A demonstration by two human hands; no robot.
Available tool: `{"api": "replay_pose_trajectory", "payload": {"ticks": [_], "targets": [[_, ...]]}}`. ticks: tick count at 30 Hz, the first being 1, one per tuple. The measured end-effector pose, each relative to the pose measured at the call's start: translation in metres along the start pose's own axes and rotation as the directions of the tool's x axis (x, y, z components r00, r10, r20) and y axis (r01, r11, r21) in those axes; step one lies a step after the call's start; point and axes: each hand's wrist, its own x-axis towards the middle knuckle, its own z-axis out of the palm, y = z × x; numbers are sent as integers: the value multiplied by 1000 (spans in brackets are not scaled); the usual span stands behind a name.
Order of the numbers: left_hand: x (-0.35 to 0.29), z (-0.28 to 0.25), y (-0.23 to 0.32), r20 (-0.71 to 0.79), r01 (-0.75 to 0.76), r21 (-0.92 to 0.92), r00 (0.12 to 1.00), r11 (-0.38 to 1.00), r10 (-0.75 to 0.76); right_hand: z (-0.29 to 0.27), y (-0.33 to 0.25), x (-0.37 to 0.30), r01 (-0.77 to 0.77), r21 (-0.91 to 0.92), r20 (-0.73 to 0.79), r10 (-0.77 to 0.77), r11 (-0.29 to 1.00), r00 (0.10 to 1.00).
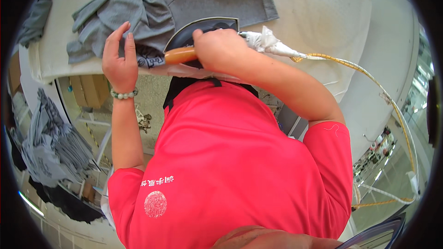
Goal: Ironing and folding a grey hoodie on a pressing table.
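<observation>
Grey garments (53, 145) hang piled at far left. The person's bare left hand (121, 67), wearing a green-and-white beaded bracelet (123, 94), is raised, fingers apart (whether it touches cloth cannot be told), beside a crumpled grey fabric garment (212, 2) lying on a cream, cloth-covered desk (318, 14). At the garment's near edge, a dark, curved-edged iron (184, 36) has its orange, rounded handle (180, 56) clamped in the right hand's (220, 48) fingers; a white-and-yellow cord (339, 60) trails right.
</observation>
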Motion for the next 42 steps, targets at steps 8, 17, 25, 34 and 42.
{"api": "replay_pose_trajectory", "payload": {"ticks": [8,17,25,34,42], "targets": [[88,53,-24,327,-101,145,944,984,49,0,110,-59,-539,480,-435,722,692,539],[119,103,-36,533,-43,131,846,991,-33,-10,109,-36,-606,515,-301,790,607,535],[109,88,-37,426,-35,-7,904,999,35,-69,64,27,-454,279,-309,527,846,792],[103,70,-37,455,225,12,866,974,-206,-79,23,66,-365,208,-217,407,907,888],[102,77,-15,218,-207,100,959,973,182,-46,178,-49,-609,446,-420,754,656,504]]}}
